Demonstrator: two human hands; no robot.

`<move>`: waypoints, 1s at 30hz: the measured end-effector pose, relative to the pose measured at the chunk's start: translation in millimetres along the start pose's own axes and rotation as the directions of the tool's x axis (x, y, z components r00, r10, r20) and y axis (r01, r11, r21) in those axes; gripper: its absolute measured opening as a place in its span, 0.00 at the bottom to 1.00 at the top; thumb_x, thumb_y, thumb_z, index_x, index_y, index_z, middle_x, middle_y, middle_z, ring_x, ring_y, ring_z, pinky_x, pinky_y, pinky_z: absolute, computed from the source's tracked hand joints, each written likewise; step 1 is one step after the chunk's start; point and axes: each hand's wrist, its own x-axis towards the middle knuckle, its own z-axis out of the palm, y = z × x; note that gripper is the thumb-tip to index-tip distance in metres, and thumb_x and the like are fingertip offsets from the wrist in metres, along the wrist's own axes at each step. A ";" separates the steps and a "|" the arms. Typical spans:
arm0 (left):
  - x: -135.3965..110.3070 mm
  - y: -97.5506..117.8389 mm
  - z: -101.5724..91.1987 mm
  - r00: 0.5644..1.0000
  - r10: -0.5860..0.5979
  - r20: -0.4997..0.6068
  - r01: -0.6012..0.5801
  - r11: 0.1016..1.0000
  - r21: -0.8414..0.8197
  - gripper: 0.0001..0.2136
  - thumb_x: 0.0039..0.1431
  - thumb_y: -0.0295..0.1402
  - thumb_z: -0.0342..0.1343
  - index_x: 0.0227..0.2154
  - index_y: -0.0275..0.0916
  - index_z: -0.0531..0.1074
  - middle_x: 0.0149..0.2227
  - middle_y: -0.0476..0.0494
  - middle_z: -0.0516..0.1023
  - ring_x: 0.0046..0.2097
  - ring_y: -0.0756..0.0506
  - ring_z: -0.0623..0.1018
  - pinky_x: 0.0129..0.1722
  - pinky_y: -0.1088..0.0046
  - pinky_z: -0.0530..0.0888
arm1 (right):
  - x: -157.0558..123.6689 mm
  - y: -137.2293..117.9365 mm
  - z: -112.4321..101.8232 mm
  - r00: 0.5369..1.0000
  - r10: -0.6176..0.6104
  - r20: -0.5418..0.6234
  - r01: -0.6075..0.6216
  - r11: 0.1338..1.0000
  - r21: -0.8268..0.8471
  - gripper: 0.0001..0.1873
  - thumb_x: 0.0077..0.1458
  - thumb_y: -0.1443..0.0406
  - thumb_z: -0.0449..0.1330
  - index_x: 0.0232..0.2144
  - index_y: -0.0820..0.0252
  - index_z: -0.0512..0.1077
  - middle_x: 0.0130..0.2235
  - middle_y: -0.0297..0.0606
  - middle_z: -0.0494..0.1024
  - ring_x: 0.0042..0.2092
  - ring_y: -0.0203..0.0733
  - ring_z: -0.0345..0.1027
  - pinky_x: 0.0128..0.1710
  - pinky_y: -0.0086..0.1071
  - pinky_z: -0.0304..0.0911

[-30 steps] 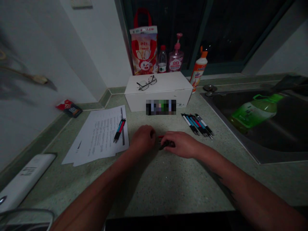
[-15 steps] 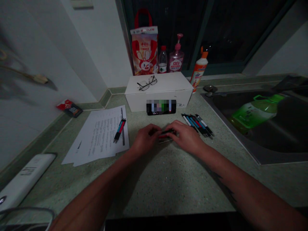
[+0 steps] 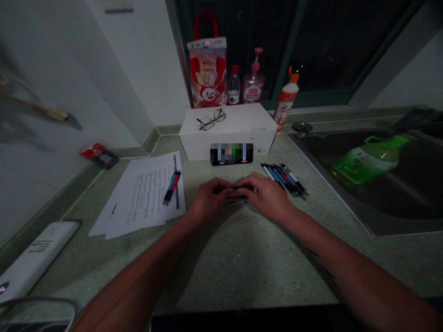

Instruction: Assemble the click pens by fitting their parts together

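Hands meet at the middle of the counter (image 3: 242, 258) in the head view. The left hand (image 3: 207, 199) and right hand (image 3: 268, 196) each curl their fingertips round one end of a dark pen (image 3: 238, 188) with a red part, so it lies level between them, just above the surface. Whether it is one piece or two I cannot tell. A grip at both ends probably steadies the barrel.

Two more pens (image 3: 172, 186) lie side by side on a sheaf of printed paper (image 3: 138, 198) to the left, well apart from the hands. A row of about six (image 3: 284, 179) lies just right of the right hand, packed too closely for a sure count.

One phone (image 3: 231, 154) leans against one white box (image 3: 228, 131), which props it on its long edge. One pair of glasses (image 3: 211, 119) rests on the box. Behind stand one red bag (image 3: 207, 74) and three bottles (image 3: 252, 83). A fourth, green bottle (image 3: 367, 159) lies in the sink (image 3: 377, 226).
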 end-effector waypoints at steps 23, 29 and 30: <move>-0.6 2.4 -1.0 0.997 0.062 -0.056 -0.059 0.997 0.048 0.01 0.58 0.30 0.61 0.32 0.39 0.77 0.34 0.44 0.84 0.37 0.44 0.82 0.42 0.64 0.79 | 0.7 -0.7 0.0 0.992 0.113 0.062 -0.119 0.987 0.108 0.09 0.63 0.62 0.62 0.46 0.55 0.74 0.42 0.39 0.83 0.39 0.43 0.76 0.38 0.34 0.64; 0.7 -2.8 -0.7 0.995 0.080 -0.052 -0.077 0.996 0.054 0.02 0.58 0.31 0.62 0.32 0.40 0.78 0.34 0.43 0.84 0.37 0.43 0.82 0.43 0.63 0.79 | 1.4 0.2 0.6 0.993 0.087 0.078 -0.093 0.993 0.077 0.07 0.67 0.63 0.57 0.40 0.55 0.75 0.39 0.39 0.83 0.39 0.44 0.76 0.39 0.36 0.65; 0.7 -3.1 -0.7 0.995 0.084 -0.055 -0.081 0.995 0.056 0.02 0.58 0.31 0.62 0.32 0.40 0.78 0.34 0.44 0.84 0.37 0.44 0.82 0.43 0.63 0.79 | 1.5 0.4 0.6 0.994 0.087 0.071 -0.093 0.993 0.076 0.07 0.66 0.63 0.58 0.42 0.55 0.75 0.40 0.39 0.83 0.39 0.44 0.76 0.39 0.36 0.65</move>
